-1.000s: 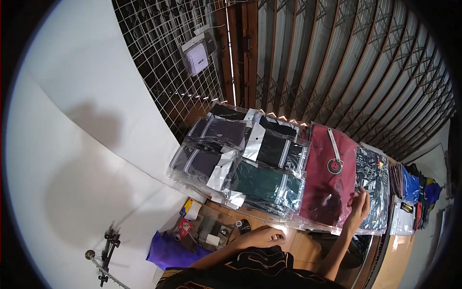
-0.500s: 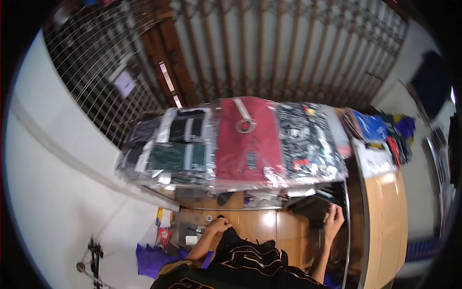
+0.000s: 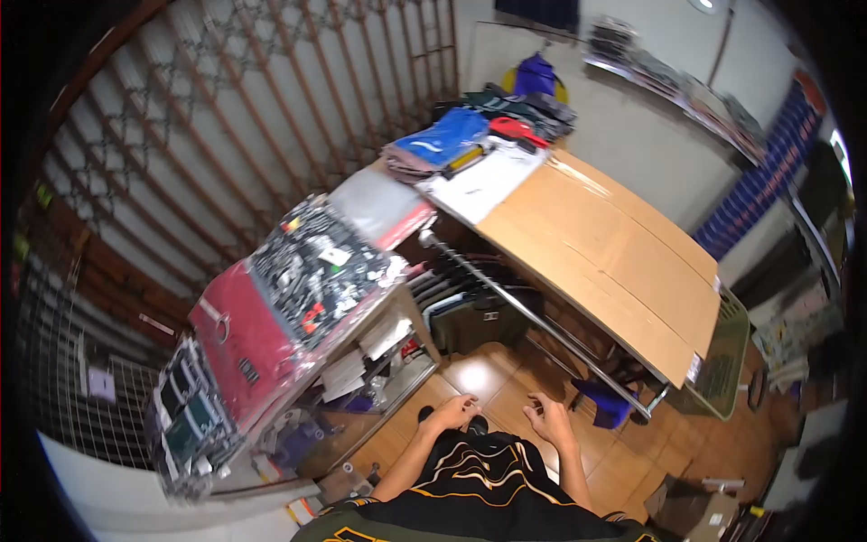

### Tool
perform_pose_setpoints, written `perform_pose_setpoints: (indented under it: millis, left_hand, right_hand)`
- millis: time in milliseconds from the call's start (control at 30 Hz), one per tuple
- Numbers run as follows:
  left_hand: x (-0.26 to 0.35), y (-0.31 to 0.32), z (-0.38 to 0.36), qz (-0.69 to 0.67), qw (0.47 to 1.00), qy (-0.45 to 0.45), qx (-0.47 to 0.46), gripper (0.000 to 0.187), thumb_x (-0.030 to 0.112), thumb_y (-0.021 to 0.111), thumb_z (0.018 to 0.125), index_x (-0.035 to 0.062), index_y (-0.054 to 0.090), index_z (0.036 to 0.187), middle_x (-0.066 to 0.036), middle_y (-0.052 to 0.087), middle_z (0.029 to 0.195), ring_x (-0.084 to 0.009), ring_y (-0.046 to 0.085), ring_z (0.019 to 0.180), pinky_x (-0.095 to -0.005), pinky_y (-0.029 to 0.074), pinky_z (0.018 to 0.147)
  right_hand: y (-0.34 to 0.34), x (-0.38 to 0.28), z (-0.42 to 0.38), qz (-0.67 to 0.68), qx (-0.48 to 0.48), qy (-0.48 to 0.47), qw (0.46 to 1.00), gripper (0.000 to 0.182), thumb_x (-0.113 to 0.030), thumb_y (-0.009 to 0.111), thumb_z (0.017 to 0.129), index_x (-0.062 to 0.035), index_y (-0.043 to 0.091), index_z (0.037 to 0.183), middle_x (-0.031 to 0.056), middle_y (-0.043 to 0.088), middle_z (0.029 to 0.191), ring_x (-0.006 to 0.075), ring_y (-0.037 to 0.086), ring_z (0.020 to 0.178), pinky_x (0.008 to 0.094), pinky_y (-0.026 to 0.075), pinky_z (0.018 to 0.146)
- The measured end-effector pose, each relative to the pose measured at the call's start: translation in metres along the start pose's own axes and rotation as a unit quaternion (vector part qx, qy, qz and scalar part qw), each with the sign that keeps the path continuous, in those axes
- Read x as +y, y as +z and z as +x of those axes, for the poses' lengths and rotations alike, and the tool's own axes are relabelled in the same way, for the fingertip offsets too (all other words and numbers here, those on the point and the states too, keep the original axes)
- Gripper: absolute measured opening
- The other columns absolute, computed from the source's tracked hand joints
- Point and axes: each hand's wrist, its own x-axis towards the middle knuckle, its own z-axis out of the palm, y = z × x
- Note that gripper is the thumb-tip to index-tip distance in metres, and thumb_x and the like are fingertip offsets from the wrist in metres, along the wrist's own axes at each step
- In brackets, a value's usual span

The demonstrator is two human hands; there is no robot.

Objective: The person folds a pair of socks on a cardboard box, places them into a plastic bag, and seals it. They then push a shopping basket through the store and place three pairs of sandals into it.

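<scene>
My left hand (image 3: 454, 412) hangs low in front of my body over the tiled floor (image 3: 492, 384), its fingers apart and a little curled, with nothing in it. Level with it on the right, my right hand (image 3: 546, 417) is also empty, thumb and fingers spread. Neither hand touches anything. Nearest to my right hand are a purple cloth (image 3: 607, 404) and a metal clothes rail (image 3: 533, 316). Ahead and to the left, a red packaged garment (image 3: 239, 339) and a black-and-white patterned one (image 3: 316, 271) lie on a counter.
A long cardboard-covered table (image 3: 605, 262) runs to the right, with a white folded garment (image 3: 483, 181) and a blue packet (image 3: 442, 140) at its far end. Dark clothes (image 3: 479, 316) hang beneath the rail. A green basket (image 3: 722, 361) stands at the table's near end.
The view has swung right, so the packaged garments now lie to the left and the cardboard-covered table is ahead. Both hands have come closer together in front of my body.
</scene>
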Motion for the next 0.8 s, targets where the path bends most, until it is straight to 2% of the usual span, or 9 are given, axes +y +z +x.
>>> perform_pose_setpoints:
  millis: [133,233,267,367,467,567,600,700,800]
  left_hand:
    - [0.056,-0.006,0.043,0.038,0.995,0.074,-0.056,0.045,0.029,0.068,0.099,-0.0006,0.064,0.133,-0.026,0.073,0.117,-0.0321,0.074,0.107,-0.0404,0.057,0.092]
    - [0.109,-0.022,0.064,0.053,0.986,0.134,-0.082,0.043,0.026,0.07,0.099,-0.0003,0.065,0.132,-0.023,0.074,0.117,-0.0311,0.074,0.105,-0.0407,0.058,0.092]
    - [0.114,-0.024,0.079,0.036,0.983,0.156,-0.087,0.04,0.024,0.071,0.098,-0.0003,0.066,0.13,-0.021,0.074,0.117,-0.0304,0.074,0.105,-0.0407,0.058,0.093]
    - [0.161,-0.041,0.115,-0.006,0.977,0.199,-0.083,0.037,0.02,0.071,0.098,-0.0004,0.067,0.128,-0.018,0.075,0.114,-0.0279,0.074,0.106,-0.0385,0.057,0.092]
    - [0.211,-0.062,0.156,-0.089,0.972,0.211,-0.054,0.034,0.017,0.07,0.1,-0.0016,0.066,0.128,-0.016,0.076,0.114,-0.0216,0.073,0.104,-0.0349,0.056,0.094]
    - [0.256,-0.089,0.203,-0.096,0.962,0.256,0.002,0.031,0.014,0.069,0.101,-0.0028,0.068,0.126,-0.014,0.077,0.111,-0.0201,0.073,0.104,-0.0341,0.056,0.095]
    - [0.265,-0.099,0.225,-0.106,0.957,0.268,0.007,0.031,0.014,0.068,0.101,-0.003,0.068,0.126,-0.014,0.077,0.11,-0.0196,0.073,0.103,-0.0336,0.056,0.094]
    - [0.295,-0.131,0.28,-0.143,0.961,0.237,0.0,0.028,0.012,0.068,0.1,-0.0026,0.069,0.125,-0.014,0.077,0.107,-0.0182,0.074,0.102,-0.0311,0.057,0.092]
    - [0.321,-0.167,0.332,-0.103,0.96,0.259,0.012,0.03,0.015,0.07,0.102,-0.0011,0.069,0.127,-0.009,0.076,0.109,-0.0135,0.071,0.1,-0.0298,0.056,0.091]
  right_hand:
    - [-0.03,0.022,-0.004,0.055,0.115,0.044,0.991,0.037,-0.016,0.073,0.094,0.0019,0.067,0.126,0.019,0.076,0.099,0.0265,0.074,0.086,0.0362,0.058,0.081]
    - [-0.054,0.024,-0.002,0.09,0.178,0.073,0.977,0.038,-0.017,0.072,0.095,0.0012,0.065,0.128,0.0211,0.077,0.105,0.0321,0.076,0.094,0.0406,0.058,0.085]
    - [-0.059,0.028,0.001,0.097,0.192,0.079,0.973,0.037,-0.015,0.071,0.096,0.0021,0.064,0.129,0.021,0.077,0.106,0.0294,0.077,0.094,0.0382,0.059,0.083]
    - [-0.081,0.026,0.016,0.145,0.228,0.095,0.958,0.037,-0.013,0.07,0.096,0.0022,0.064,0.129,0.0203,0.077,0.106,0.0264,0.077,0.094,0.036,0.06,0.08]
    - [-0.097,0.035,0.049,0.166,0.276,0.088,0.943,0.037,-0.009,0.07,0.096,0.0027,0.063,0.131,0.0153,0.077,0.105,0.0165,0.073,0.092,0.0299,0.059,0.074]
    - [-0.126,0.024,0.099,0.169,0.317,0.089,0.929,0.04,-0.009,0.07,0.096,0.003,0.062,0.134,0.0163,0.075,0.111,0.0169,0.072,0.094,0.0294,0.059,0.075]
    - [-0.132,0.028,0.121,0.169,0.339,0.078,0.922,0.038,-0.008,0.07,0.096,0.0044,0.063,0.131,0.0205,0.075,0.113,0.0191,0.074,0.09,0.0309,0.06,0.075]
    - [-0.153,0.034,0.189,0.095,0.373,0.074,0.92,0.042,-0.009,0.071,0.094,0.0026,0.062,0.133,0.0229,0.071,0.121,0.031,0.069,0.11,0.0407,0.056,0.095]
    - [-0.174,0.035,0.253,-0.031,0.355,0.054,0.933,0.052,-0.016,0.073,0.092,-0.0006,0.058,0.139,0.025,0.061,0.138,0.0397,0.056,0.131,0.0524,0.043,0.111]
